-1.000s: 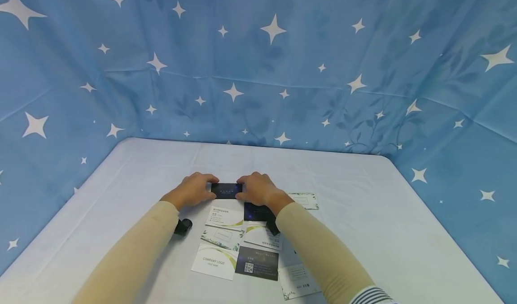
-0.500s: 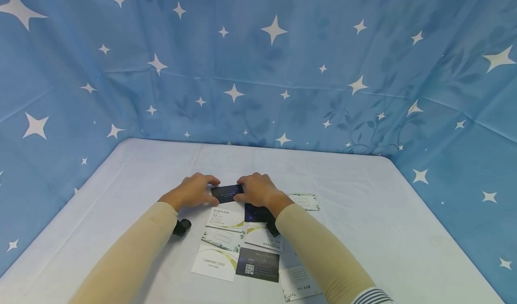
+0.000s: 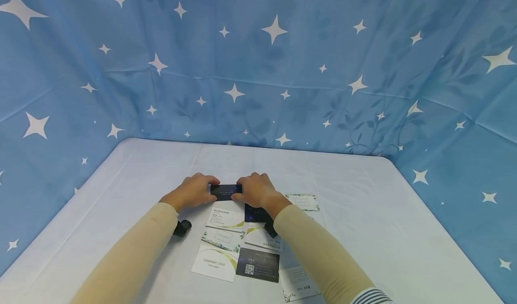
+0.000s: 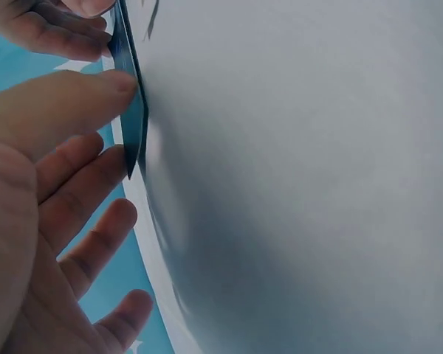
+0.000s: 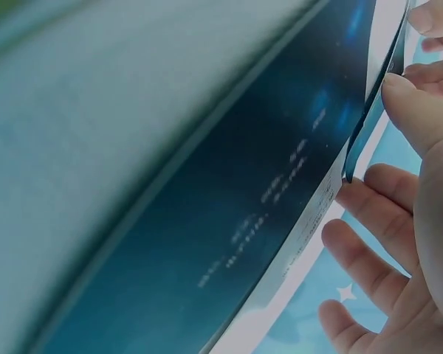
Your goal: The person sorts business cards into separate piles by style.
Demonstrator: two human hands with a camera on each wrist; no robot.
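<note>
Nearest, at the lower middle of the head view, a white card point(image 3: 213, 262) reads "COMPANY LOGO"; just right of it lies a black card with a QR code point(image 3: 257, 264), and further right a white card point(image 3: 299, 283) runs under the right sleeve. Above these sit more white cards with green and yellow swooshes point(image 3: 225, 218), their small print too fine to read, and a dark card point(image 3: 255, 214) partly hidden by the right wrist. A leaf-bordered card point(image 3: 305, 202) lies alone to the right of centre, and a small black object point(image 3: 182, 227) shows under the left forearm.

Beyond them, at the centre of the frame, the left hand point(image 3: 194, 190) and right hand point(image 3: 255, 190) each pinch one end of a dark blue card point(image 3: 225, 191), thumb and fingers grasping its short edges just above the bench point(image 3: 363, 214). Half a second ago this card sat tilted; now it is level. Its pale lettering is unreadable. A blue, star-printed cloth point(image 3: 258, 62) fills the upper frame.
</note>
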